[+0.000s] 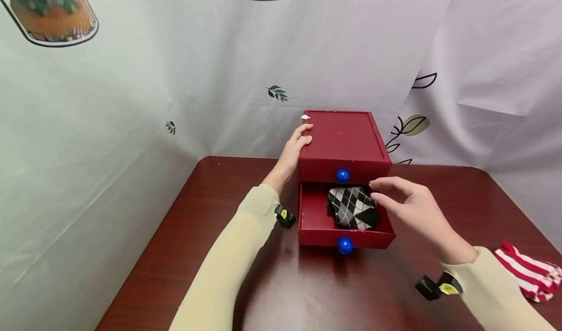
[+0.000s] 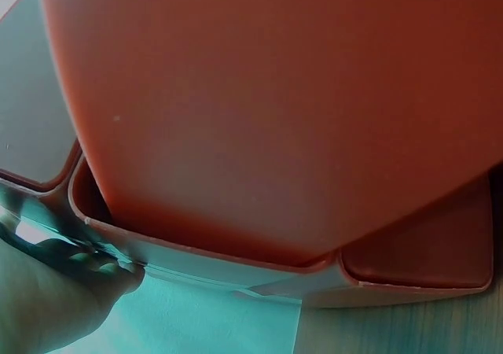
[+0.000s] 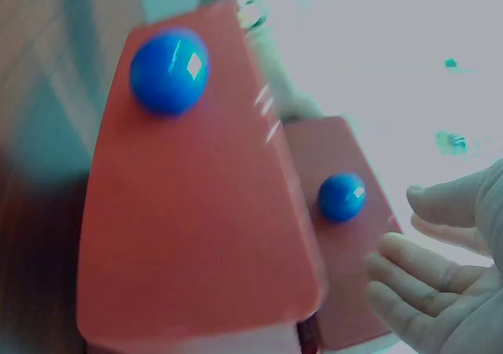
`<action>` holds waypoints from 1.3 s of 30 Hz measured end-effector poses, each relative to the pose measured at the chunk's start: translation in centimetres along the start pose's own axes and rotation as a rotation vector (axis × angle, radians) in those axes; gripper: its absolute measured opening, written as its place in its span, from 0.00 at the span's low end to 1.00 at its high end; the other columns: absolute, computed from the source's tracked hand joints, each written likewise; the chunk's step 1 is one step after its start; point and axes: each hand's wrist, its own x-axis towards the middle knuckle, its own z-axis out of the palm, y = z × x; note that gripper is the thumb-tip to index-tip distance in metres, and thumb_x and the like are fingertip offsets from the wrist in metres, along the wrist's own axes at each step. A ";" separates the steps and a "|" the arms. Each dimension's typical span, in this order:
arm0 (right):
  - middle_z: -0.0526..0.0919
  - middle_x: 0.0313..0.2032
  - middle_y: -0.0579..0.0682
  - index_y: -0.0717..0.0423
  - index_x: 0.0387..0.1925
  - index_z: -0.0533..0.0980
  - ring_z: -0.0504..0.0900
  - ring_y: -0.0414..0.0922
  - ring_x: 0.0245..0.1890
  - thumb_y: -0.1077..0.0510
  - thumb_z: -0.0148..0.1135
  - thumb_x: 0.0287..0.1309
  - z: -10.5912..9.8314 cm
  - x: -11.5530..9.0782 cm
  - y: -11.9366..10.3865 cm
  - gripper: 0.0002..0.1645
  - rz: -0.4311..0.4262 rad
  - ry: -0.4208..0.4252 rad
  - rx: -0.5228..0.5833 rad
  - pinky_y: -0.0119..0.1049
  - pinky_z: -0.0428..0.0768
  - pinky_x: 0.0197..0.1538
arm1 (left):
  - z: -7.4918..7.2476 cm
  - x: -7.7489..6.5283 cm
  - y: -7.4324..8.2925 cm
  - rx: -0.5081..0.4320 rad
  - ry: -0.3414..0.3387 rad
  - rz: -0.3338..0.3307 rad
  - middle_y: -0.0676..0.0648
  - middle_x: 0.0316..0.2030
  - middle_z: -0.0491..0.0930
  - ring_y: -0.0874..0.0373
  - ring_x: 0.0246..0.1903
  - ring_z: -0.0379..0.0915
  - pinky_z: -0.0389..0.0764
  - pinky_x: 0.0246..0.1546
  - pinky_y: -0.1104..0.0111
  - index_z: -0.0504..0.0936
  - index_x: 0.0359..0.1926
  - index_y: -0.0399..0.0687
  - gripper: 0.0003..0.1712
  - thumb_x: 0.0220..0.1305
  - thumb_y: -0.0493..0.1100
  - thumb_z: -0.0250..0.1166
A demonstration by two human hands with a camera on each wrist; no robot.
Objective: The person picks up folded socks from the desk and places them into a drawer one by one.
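A red two-drawer box [image 1: 340, 133] stands on the table with its lower drawer [image 1: 313, 209] pulled out. Inside that drawer lies a grey, black and white argyle sock [image 1: 351, 205], bunched toward the right. My left hand [image 1: 291, 150] rests against the box's left side, fingertips at its top edge; the left wrist view shows this hand [image 2: 59, 291] beside the box wall. Over the drawer's right side hovers my right hand [image 1: 408, 202], fingers loosely bent and apart from the thumb. Nothing sits between them in the right wrist view, where the hand [image 3: 432, 283] appears near the drawer fronts.
Blue round knobs mark the upper drawer [image 1: 342, 176] and the lower drawer front. A red-and-white striped sock [image 1: 529, 271] lies on the brown table [image 1: 206, 214] at the right, near my right forearm. A pale printed curtain [image 1: 219, 68] hangs behind the table.
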 end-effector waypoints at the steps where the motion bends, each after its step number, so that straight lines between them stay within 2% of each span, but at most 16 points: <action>1: 0.83 0.40 0.44 0.47 0.45 0.80 0.78 0.35 0.38 0.52 0.65 0.54 -0.2 -0.4 -0.3 0.15 0.027 -0.010 0.036 0.25 0.73 0.40 | 0.0 0.0 0.0 -0.001 -0.001 -0.002 0.46 0.64 0.58 0.53 0.59 0.57 0.58 0.58 0.59 0.62 0.66 0.47 0.26 0.68 0.42 0.45; 4: 0.84 0.37 0.47 0.56 0.45 0.79 0.83 0.41 0.33 0.56 0.64 0.55 -0.5 -1.3 -0.8 0.16 0.070 -0.065 0.202 0.28 0.77 0.33 | 0.0 0.0 0.0 0.000 0.000 0.002 0.46 0.65 0.57 0.53 0.59 0.56 0.58 0.58 0.59 0.61 0.66 0.47 0.26 0.68 0.42 0.45; 8: 0.85 0.34 0.54 0.70 0.45 0.75 0.84 0.50 0.33 0.63 0.60 0.58 -0.2 -2.6 -1.2 0.16 0.070 -0.161 0.397 0.35 0.80 0.34 | 0.0 -0.1 0.1 0.002 0.000 0.005 0.45 0.65 0.58 0.52 0.58 0.57 0.58 0.58 0.59 0.61 0.66 0.47 0.26 0.68 0.42 0.45; 17: 0.81 0.35 0.68 0.78 0.42 0.72 0.83 0.55 0.32 0.67 0.50 0.63 1.7 -4.5 -1.3 0.13 0.050 -0.311 0.653 0.47 0.79 0.35 | 0.1 -0.2 0.1 0.006 0.005 -0.003 0.44 0.62 0.61 0.52 0.56 0.60 0.60 0.56 0.61 0.62 0.66 0.47 0.26 0.68 0.42 0.45; 21: 0.82 0.34 0.65 0.80 0.42 0.71 0.83 0.56 0.31 0.67 0.50 0.64 2.8 -5.2 -1.1 0.14 0.064 -0.373 0.715 0.48 0.79 0.35 | 0.1 -0.2 0.2 0.008 0.001 0.002 0.45 0.63 0.60 0.52 0.57 0.58 0.59 0.57 0.60 0.61 0.66 0.47 0.26 0.68 0.42 0.45; 27: 0.83 0.32 0.60 0.80 0.40 0.73 0.83 0.58 0.30 0.63 0.51 0.65 4.4 -6.0 -0.5 0.17 0.186 -0.432 0.742 0.48 0.79 0.35 | 0.1 -0.2 -0.1 0.012 -0.010 -0.008 0.46 0.64 0.58 0.52 0.59 0.56 0.57 0.58 0.58 0.61 0.67 0.48 0.26 0.68 0.42 0.45; 33: 0.81 0.31 0.69 0.78 0.34 0.75 0.84 0.56 0.28 0.57 0.52 0.65 5.7 -6.3 0.1 0.22 0.346 -0.456 0.737 0.47 0.80 0.33 | -0.1 1.1 -1.8 -0.004 0.018 0.022 0.49 0.62 0.61 0.54 0.57 0.58 0.58 0.57 0.59 0.64 0.64 0.53 0.25 0.67 0.45 0.47; 35: 0.81 0.31 0.70 0.78 0.33 0.75 0.84 0.55 0.27 0.54 0.52 0.65 6.1 -6.4 0.2 0.24 0.393 -0.462 0.731 0.46 0.80 0.33 | -0.1 1.2 -1.9 -0.009 0.023 0.026 0.49 0.61 0.62 0.54 0.56 0.59 0.59 0.56 0.59 0.65 0.64 0.53 0.25 0.66 0.45 0.47; 39: 0.81 0.31 0.68 0.80 0.33 0.75 0.84 0.54 0.27 0.49 0.51 0.66 7.1 -6.6 0.4 0.30 0.459 -0.478 0.739 0.45 0.80 0.32 | 0.0 0.1 -0.4 0.002 -0.004 0.007 0.46 0.63 0.60 0.52 0.58 0.57 0.58 0.58 0.58 0.62 0.66 0.49 0.26 0.67 0.42 0.45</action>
